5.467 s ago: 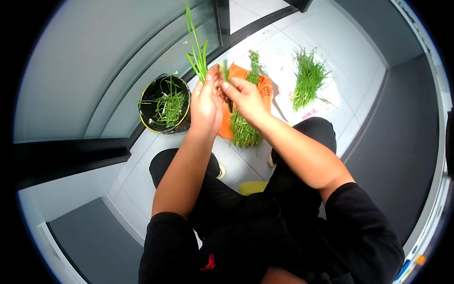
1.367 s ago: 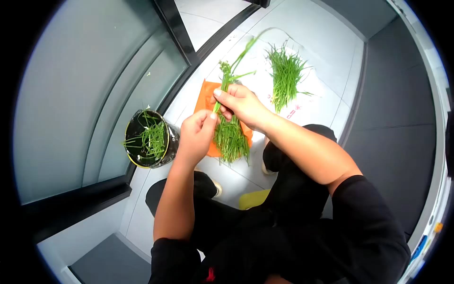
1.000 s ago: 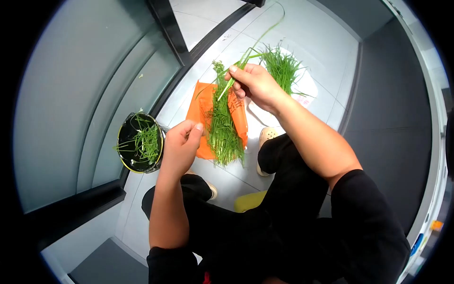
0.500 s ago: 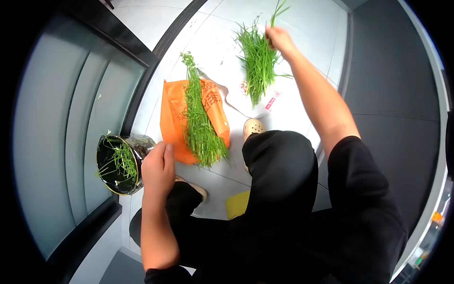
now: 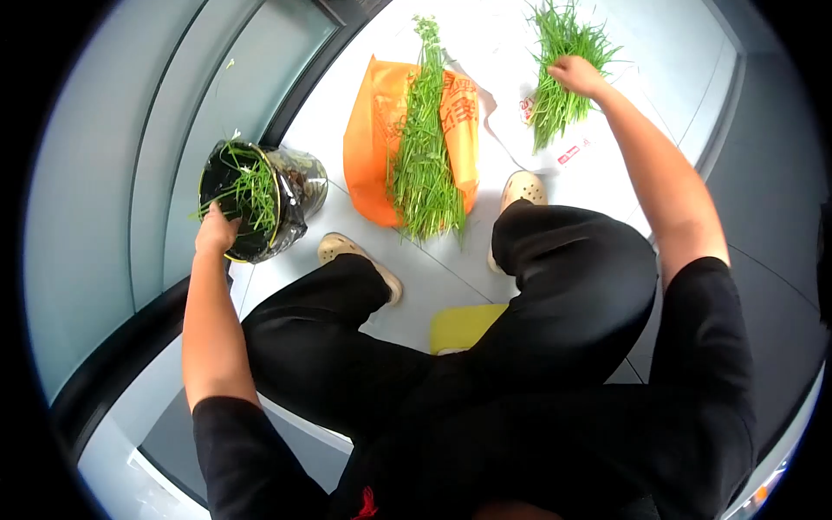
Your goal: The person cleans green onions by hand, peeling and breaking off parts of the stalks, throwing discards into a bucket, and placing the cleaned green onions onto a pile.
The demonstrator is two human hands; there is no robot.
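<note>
My left hand (image 5: 217,232) is at the near rim of a round bin (image 5: 299,186), with its thumb and a finger apart above the opening. Loose green scraps (image 5: 251,192) lie inside the bin, over a black liner. At the upper right, my right hand (image 5: 575,75) is closed at a pile of long, thin chives (image 5: 555,113), its fingertips against the stalks. What exactly lies within those fingers is partly hidden. A longer bundle of greens (image 5: 425,165), with pale tips at the top, rests on an orange bag (image 5: 368,139).
White printed sheeting (image 5: 511,130) lies under the chives. My feet, in beige clogs (image 5: 524,186), stand on the tiled floor near the orange bag. A yellow-green object (image 5: 464,325) is between my legs. Glass panels (image 5: 113,199) rise on the left, and a dark panel (image 5: 771,199) on the right.
My left hand has moved left from beside the orange bag to the bin's mouth. My right hand has lowered the raised sprigs onto the pile. The view has shifted.
</note>
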